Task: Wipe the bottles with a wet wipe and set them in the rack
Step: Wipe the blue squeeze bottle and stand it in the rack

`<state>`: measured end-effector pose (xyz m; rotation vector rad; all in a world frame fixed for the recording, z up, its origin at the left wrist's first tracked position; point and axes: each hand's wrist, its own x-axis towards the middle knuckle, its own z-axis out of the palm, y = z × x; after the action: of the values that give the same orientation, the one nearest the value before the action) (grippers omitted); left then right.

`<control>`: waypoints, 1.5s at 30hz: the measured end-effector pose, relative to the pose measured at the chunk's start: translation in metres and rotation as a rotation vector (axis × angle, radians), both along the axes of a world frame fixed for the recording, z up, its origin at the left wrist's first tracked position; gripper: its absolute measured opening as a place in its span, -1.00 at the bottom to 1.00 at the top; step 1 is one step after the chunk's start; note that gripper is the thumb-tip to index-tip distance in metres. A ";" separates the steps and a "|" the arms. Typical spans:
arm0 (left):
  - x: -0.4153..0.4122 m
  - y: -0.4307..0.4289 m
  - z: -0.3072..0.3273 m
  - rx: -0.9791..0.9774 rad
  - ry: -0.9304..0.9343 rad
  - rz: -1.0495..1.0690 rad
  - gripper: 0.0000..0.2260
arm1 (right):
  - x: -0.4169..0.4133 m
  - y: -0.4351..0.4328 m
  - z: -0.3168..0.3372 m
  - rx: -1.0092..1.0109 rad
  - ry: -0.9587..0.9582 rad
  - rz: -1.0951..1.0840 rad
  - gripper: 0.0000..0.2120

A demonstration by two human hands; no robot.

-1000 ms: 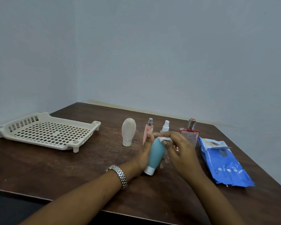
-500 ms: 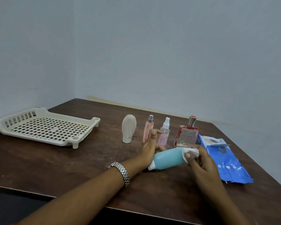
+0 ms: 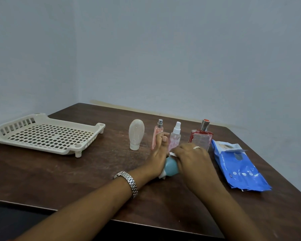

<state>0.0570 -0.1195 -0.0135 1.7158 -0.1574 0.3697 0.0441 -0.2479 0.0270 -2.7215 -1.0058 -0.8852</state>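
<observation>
A teal squeeze bottle (image 3: pixel 170 166) with a white cap is held low over the brown table (image 3: pixel 76 174), cap end toward me. My left hand (image 3: pixel 157 153) holds it from the left side. My right hand (image 3: pixel 192 160) covers its upper part and presses a white wet wipe (image 3: pixel 172 154) on it. Behind the hands stand a whitish squeeze bottle (image 3: pixel 136 133), a slim pink spray bottle (image 3: pixel 157 134), a small clear spray bottle (image 3: pixel 175 136) and a square red perfume bottle (image 3: pixel 201 136). The cream slotted rack (image 3: pixel 45 134) lies at far left, holding nothing.
A blue pack of wet wipes (image 3: pixel 238 168) lies at the right, its flap lifted. The table's front edge runs just below my forearms, and grey walls close the back and left.
The teal bottle has swung from lying sideways to pointing its cap toward me. My right hand with the wipe has moved left, over the bottle's upper part.
</observation>
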 end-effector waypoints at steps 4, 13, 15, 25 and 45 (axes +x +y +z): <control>0.006 0.002 -0.003 -0.063 -0.036 0.038 -0.01 | -0.009 0.015 -0.003 -0.052 -0.055 0.029 -0.71; -0.004 0.005 0.006 -0.280 0.004 -0.125 0.11 | -0.001 0.014 0.002 0.074 -0.004 -0.005 -0.81; -0.007 0.006 0.007 -0.247 0.033 -0.152 0.09 | 0.005 0.006 0.012 0.156 -0.023 -0.101 -0.80; -0.006 0.012 0.009 -0.300 0.122 -0.097 -0.35 | 0.013 -0.012 0.013 1.111 0.705 0.110 -0.86; 0.011 0.019 0.009 -0.646 0.288 0.032 -0.37 | -0.004 0.033 -0.026 0.902 0.824 0.182 -0.82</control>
<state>0.0680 -0.1002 -0.0043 1.1142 0.1855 0.1640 0.0401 -0.2152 0.0007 -1.8543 -0.4732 -0.0625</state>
